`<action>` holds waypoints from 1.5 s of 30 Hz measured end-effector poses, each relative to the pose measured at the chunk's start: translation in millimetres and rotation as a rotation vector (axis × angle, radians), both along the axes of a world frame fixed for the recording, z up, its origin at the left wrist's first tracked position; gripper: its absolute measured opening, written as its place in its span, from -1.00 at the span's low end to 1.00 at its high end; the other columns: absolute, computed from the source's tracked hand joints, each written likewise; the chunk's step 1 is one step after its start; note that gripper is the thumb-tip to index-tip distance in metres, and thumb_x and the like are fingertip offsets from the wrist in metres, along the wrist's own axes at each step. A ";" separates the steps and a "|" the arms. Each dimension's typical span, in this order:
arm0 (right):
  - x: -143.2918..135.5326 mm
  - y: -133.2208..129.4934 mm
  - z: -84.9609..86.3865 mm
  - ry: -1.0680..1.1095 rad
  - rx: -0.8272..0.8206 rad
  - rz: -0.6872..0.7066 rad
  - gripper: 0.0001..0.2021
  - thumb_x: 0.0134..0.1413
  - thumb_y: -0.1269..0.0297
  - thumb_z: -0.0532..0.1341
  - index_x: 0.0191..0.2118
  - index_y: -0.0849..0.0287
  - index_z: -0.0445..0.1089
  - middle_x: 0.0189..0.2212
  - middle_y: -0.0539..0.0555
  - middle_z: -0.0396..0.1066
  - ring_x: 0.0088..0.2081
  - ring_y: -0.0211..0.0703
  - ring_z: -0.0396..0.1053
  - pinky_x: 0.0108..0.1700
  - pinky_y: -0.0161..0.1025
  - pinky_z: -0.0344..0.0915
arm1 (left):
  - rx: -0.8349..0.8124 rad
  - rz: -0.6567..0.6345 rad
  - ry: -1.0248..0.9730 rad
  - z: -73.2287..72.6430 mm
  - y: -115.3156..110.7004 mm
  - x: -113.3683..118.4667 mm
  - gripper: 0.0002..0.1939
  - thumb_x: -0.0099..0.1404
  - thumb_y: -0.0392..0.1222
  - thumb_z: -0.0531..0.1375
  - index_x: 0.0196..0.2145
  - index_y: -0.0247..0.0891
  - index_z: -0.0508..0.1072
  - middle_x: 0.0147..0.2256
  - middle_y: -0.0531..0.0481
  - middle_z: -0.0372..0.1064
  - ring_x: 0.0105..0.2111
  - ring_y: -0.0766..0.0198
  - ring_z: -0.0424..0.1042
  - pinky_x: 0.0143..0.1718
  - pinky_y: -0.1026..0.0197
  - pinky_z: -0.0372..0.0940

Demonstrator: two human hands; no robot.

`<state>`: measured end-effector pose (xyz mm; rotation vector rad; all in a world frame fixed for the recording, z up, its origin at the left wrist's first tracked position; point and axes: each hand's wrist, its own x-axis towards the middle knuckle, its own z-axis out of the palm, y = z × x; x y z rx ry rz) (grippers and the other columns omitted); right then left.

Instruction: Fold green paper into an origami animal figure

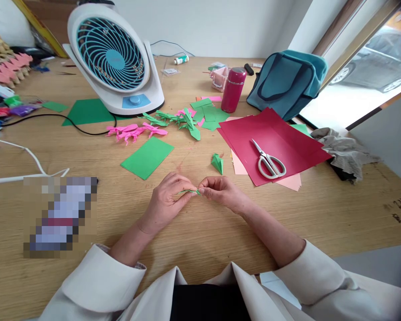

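My left hand (pixel 169 198) pinches a small green paper piece (pixel 188 191), mostly covered by the fingers. At its right end, my right hand (pixel 220 191) closes thumb and forefinger on the same piece, and the fingertips of both hands nearly meet. A small folded green paper shape (pixel 217 163) stands just beyond my right hand. Past my left hand lies a flat green sheet (pixel 147 157). Farther back are several pink folded figures (pixel 130 131) and several green folded figures (pixel 190 125).
White-handled scissors (pixel 270 166) lie on red sheets (pixel 277 133) at the right. Behind stand a fan (pixel 115 60), a red flask (pixel 233 90) and a teal bag (pixel 285 84). A blurred-out phone-like object (pixel 65 214) lies left on the wooden table (pixel 173 249).
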<state>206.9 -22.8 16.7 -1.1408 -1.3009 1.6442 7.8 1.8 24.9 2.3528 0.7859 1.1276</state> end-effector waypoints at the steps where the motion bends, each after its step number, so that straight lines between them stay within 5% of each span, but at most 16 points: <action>1: 0.0 -0.1 -0.3 0.003 -0.004 0.004 -0.50 -0.10 -0.18 0.36 -0.38 0.25 0.39 -0.62 -0.14 0.11 -0.55 -0.38 -0.05 -0.48 -0.30 -0.17 | -0.015 -0.007 -0.011 0.3 -0.2 0.3 -0.95 0.31 -0.33 0.26 -0.32 -0.23 0.53 -0.34 -0.02 0.46 -0.28 0.26 0.45 -0.22 0.21 0.34; 45: 7.1 2.9 6.3 0.047 -0.021 0.078 -0.58 -0.08 -0.07 0.39 -0.39 0.24 0.41 -0.51 -0.05 0.28 -0.46 -0.33 0.11 -0.40 -0.31 -0.01 | 0.061 0.046 0.079 4.0 -7.9 1.1 -0.96 0.33 -0.27 0.25 -0.30 -0.19 0.52 -0.34 0.03 0.54 -0.31 0.23 0.38 -0.20 0.13 0.28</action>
